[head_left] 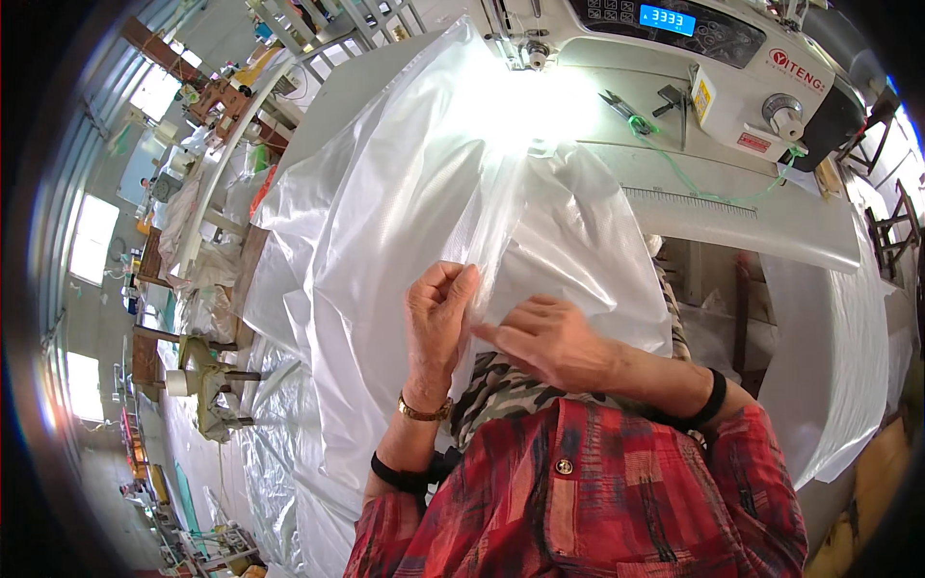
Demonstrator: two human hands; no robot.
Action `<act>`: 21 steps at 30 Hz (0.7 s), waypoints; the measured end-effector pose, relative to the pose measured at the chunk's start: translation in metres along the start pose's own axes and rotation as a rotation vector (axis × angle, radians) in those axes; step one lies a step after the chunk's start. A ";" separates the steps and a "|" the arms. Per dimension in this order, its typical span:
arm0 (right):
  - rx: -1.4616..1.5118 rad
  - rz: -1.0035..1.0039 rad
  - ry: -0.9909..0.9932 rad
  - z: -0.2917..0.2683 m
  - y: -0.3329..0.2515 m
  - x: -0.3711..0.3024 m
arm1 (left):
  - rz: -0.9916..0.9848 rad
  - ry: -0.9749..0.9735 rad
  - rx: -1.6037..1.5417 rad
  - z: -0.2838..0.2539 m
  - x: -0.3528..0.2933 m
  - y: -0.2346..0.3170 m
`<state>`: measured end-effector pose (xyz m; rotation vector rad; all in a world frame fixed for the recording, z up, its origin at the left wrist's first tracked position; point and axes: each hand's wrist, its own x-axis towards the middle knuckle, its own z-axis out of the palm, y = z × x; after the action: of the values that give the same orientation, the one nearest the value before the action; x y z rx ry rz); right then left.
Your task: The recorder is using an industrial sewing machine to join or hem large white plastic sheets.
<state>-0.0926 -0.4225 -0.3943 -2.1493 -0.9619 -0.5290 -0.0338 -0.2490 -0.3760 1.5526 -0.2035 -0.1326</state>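
Observation:
A large sheet of shiny white plastic-like fabric (376, 231) runs from under the sewing machine's needle area (536, 56) down over my lap. My left hand (441, 303) is closed, pinching the fabric's folded edge between thumb and fingers. Close beside it on the right, my right hand (549, 339) has its fingers curled, thumb and fingertips pointing at the same edge. What those fingertips hold, if anything, I cannot make out. Bright lamp light washes out the fabric near the needle.
Thread snips (628, 114) with green thread lie on the white sewing machine (713, 58) table, right of the needle. A ruler scale (689, 199) lines the table's front edge. Stacked white sheets (819, 356) stand at the right. At the left are a stool (207, 385) and more machines.

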 end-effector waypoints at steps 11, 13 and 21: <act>-0.388 0.975 0.399 -0.046 0.043 -0.118 | 0.114 -0.042 0.137 0.016 -0.003 0.037; -0.177 1.180 0.239 -0.048 0.038 -0.116 | 0.175 -0.065 0.197 0.020 -0.001 0.041; 0.338 0.532 -0.023 -0.088 -0.040 -0.028 | 0.228 -0.155 0.339 0.023 -0.005 0.041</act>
<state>-0.1474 -0.4827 -0.3356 -1.9890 -0.4176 -0.0728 -0.0457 -0.2701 -0.3349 1.8437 -0.5456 -0.0393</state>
